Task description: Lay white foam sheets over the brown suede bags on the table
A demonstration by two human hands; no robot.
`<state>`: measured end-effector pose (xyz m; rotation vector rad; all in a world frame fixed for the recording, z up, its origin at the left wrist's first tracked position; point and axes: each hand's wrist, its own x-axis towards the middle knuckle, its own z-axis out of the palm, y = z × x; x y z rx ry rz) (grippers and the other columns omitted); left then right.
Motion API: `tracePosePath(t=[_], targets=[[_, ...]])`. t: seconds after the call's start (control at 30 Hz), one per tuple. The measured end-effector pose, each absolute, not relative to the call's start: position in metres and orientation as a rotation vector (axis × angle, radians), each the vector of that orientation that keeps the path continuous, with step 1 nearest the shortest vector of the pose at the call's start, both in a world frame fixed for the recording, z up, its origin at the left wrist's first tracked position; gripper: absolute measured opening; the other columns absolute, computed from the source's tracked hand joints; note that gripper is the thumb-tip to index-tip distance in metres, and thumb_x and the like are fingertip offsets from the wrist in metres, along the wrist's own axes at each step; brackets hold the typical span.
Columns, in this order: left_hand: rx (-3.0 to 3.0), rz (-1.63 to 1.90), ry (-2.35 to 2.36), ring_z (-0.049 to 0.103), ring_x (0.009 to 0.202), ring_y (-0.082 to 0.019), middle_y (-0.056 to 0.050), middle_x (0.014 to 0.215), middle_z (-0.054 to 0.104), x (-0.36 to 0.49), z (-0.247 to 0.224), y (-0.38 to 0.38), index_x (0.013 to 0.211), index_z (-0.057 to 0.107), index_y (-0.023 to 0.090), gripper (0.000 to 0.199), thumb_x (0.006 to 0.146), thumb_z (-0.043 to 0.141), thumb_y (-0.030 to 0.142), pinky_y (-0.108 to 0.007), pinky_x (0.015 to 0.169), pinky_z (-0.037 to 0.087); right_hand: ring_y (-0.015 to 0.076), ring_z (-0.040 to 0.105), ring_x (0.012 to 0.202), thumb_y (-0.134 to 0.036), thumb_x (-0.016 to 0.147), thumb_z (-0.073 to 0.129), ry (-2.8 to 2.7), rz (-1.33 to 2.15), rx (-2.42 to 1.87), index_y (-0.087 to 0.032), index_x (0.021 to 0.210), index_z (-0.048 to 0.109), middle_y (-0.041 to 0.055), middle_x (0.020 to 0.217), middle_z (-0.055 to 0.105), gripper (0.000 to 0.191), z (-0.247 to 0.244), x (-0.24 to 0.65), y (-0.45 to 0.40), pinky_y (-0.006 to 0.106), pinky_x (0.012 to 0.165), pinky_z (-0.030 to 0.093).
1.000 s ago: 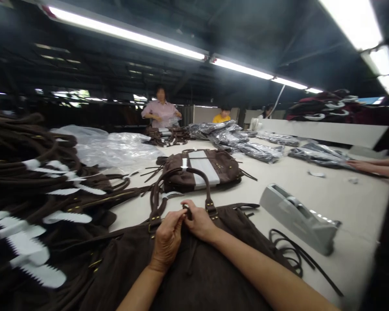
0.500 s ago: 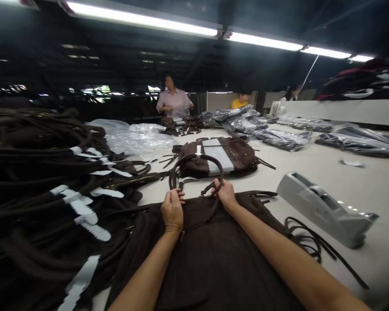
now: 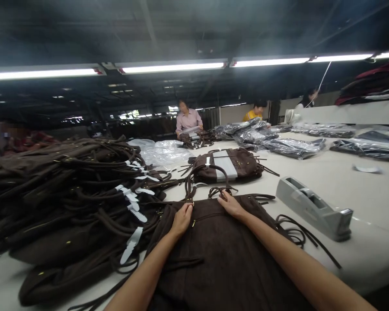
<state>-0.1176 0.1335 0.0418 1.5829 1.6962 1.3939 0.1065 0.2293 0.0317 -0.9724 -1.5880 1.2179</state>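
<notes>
A dark brown handbag (image 3: 220, 250) lies on the table right in front of me, its top edge away from me. Its looped handle (image 3: 221, 170) stands up beyond that edge. My left hand (image 3: 182, 218) is closed around the left foot of the handle, beside a small metal ring. At the right foot, my right hand (image 3: 230, 204) pinches the handle near a thin knotted strap; the fingertips are partly hidden. Just behind stands a second brown bag (image 3: 204, 168) with a white paper band (image 3: 226, 164) round it.
Brown bags with white handle strips form a high pile (image 3: 68, 194) on the left. A grey tape dispenser (image 3: 311, 207) stands to the right, near loose straps. Clear plastic (image 3: 158, 151) and bagged goods (image 3: 294, 147) lie farther back. A person (image 3: 189, 120) works across the table (image 3: 350, 185).
My hands have slid down the handle to its feet at the bag's top edge. The view has tilted upward and turned left, bringing more of the pile into sight.
</notes>
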Motion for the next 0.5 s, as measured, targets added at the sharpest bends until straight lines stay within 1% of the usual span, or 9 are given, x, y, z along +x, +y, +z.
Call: tracePosePath(t=[0.03, 0.1, 0.17, 0.2, 0.27, 0.33, 0.4, 0.43, 0.5], targets=[[1.664, 1.322, 1.709, 0.065, 0.100, -0.022, -0.007, 0.101, 0.071, -0.118, 0.043, 0.116, 0.097, 0.068, 0.019, 0.024, 0.085, 0.061, 0.038, -0.046, 0.097, 0.047, 0.0271, 0.056, 0.117, -0.039, 0.075, 0.070, -1.655, 1.199, -0.989, -0.017, 0.116, 0.059, 0.0122, 0.118, 0.064, 0.048, 0.032, 0.114, 0.219, 0.046, 0.105, 0.039], [1.807, 1.187, 1.716, 0.061, 0.111, -0.024, -0.008, 0.113, 0.069, -0.119, 0.045, 0.079, 0.102, 0.069, 0.021, 0.025, 0.081, 0.062, 0.034, -0.047, 0.105, 0.041, 0.0297, 0.050, 0.125, -0.035, 0.071, 0.074, -1.766, 1.180, -1.016, -0.016, 0.115, 0.063, 0.0137, 0.125, 0.062, 0.049, 0.033, 0.133, 0.198, 0.047, 0.112, 0.028], [1.910, 1.059, 1.715, 0.057, 0.119, -0.024, -0.008, 0.123, 0.065, -0.119, 0.049, 0.040, 0.107, 0.068, 0.022, 0.029, 0.081, 0.060, 0.032, -0.046, 0.109, 0.038, 0.0308, 0.043, 0.132, -0.033, 0.072, 0.073, -1.889, 1.147, -1.031, -0.014, 0.114, 0.066, 0.0150, 0.131, 0.057, 0.046, 0.038, 0.153, 0.173, 0.046, 0.116, 0.020], [1.943, 1.001, 1.716, 0.056, 0.120, -0.024, -0.008, 0.125, 0.064, -0.119, 0.053, 0.021, 0.109, 0.068, 0.023, 0.030, 0.082, 0.058, 0.032, -0.046, 0.110, 0.038, 0.0306, 0.039, 0.134, -0.034, 0.074, 0.071, -1.971, 1.110, -1.044, -0.014, 0.116, 0.066, 0.0156, 0.135, 0.054, 0.046, 0.042, 0.164, 0.158, 0.046, 0.117, 0.018], [1.979, 0.904, 1.725, 0.056, 0.120, -0.023, -0.007, 0.124, 0.065, -0.117, 0.062, -0.020, 0.109, 0.068, 0.025, 0.029, 0.085, 0.054, 0.032, -0.047, 0.109, 0.039, 0.0294, 0.035, 0.137, -0.037, 0.081, 0.064, -2.157, 0.992, -1.053, -0.015, 0.126, 0.062, 0.0147, 0.142, 0.047, 0.050, 0.048, 0.186, 0.124, 0.046, 0.117, 0.019], [2.045, 0.792, 1.748, 0.055, 0.122, -0.022, -0.005, 0.125, 0.064, -0.111, 0.072, -0.059, 0.114, 0.066, 0.029, 0.029, 0.090, 0.050, 0.035, -0.047, 0.108, 0.040, 0.0280, 0.035, 0.137, -0.041, 0.085, 0.061, -2.308, 0.864, -1.018, -0.021, 0.131, 0.058, 0.0107, 0.145, 0.044, 0.051, 0.054, 0.208, 0.085, 0.047, 0.116, 0.025], [2.198, 0.633, 1.764, 0.049, 0.129, -0.023, -0.004, 0.135, 0.057, -0.104, 0.081, -0.094, 0.125, 0.058, 0.033, 0.035, 0.091, 0.050, 0.039, -0.049, 0.110, 0.039, 0.0271, 0.038, 0.136, -0.045, 0.086, 0.060, -2.395, 0.792, -0.947, -0.029, 0.125, 0.062, 0.0068, 0.144, 0.046, 0.042, 0.055, 0.226, 0.044, 0.047, 0.114, 0.030], [2.288, 0.550, 1.764, 0.044, 0.133, -0.024, -0.004, 0.140, 0.052, -0.099, 0.084, -0.108, 0.131, 0.052, 0.034, 0.041, 0.090, 0.053, 0.041, -0.051, 0.111, 0.037, 0.0272, 0.039, 0.135, -0.046, 0.086, 0.060, -2.450, 0.756, -0.908, -0.032, 0.123, 0.064, 0.0059, 0.142, 0.049, 0.040, 0.054, 0.234, 0.026, 0.048, 0.114, 0.030], [2.440, 0.413, 1.747, 0.035, 0.138, -0.028, -0.006, 0.148, 0.042, -0.090, 0.086, -0.129, 0.137, 0.045, 0.033, 0.054, 0.086, 0.059, 0.044, -0.057, 0.111, 0.033, 0.0289, 0.041, 0.133, -0.049, 0.084, 0.064, -2.583, 0.651, -0.827, -0.036, 0.125, 0.062, 0.0053, 0.139, 0.052, 0.043, 0.048, 0.245, -0.004, 0.052, 0.114, 0.028]])
